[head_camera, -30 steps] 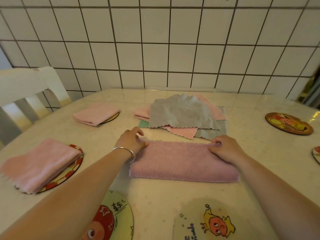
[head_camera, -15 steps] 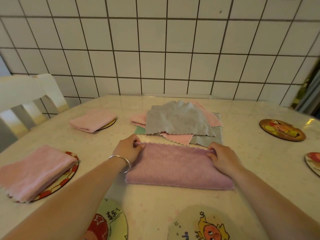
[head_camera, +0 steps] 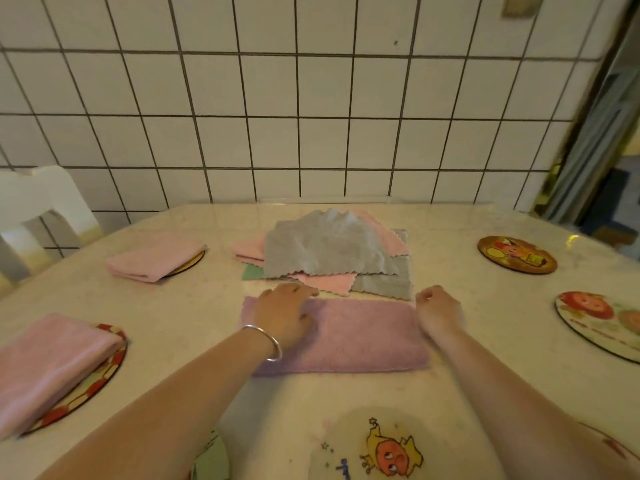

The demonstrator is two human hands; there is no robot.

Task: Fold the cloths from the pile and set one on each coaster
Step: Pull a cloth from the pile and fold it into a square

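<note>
Near the counter's (head_camera: pixel 485 341) front edge lies the half-folded purple cloth (head_camera: pixel 360 337), the left hand (head_camera: pixel 284 315) pressing it flat while the right hand (head_camera: pixel 438 311), loosely curled and holding nothing, waits at its end; beyond sits the pile (head_camera: pixel 329 251).

Folded mauve cloth (head_camera: pixel 349 336) flat on the pale table (head_camera: pixel 485 341), long side running left to right. Left hand (head_camera: pixel 285 315) resting palm-down on its left part, fingers spread, silver bracelet (head_camera: pixel 268 342) at the wrist. Right hand (head_camera: pixel 438 311) at the cloth's right end, fingers loosely curled; grip unclear. Just beyond, a pile of cloths (head_camera: pixel 332 254), grey on top, pink and green edges peeking out. Far left, folded pink cloth (head_camera: pixel 152 259) on a coaster (head_camera: pixel 188 263); near left, another pink cloth (head_camera: pixel 45 362) on a red-rimmed coaster (head_camera: pixel 86 389). Right side, two bare cartoon coasters, far (head_camera: pixel 516 254) and nearer (head_camera: pixel 599 322). Near edge, one more cartoon coaster (head_camera: pixel 391 448). White tiled wall (head_camera: pixel 311 116) behind, white chair (head_camera: pixel 38 209) at far left.
</note>
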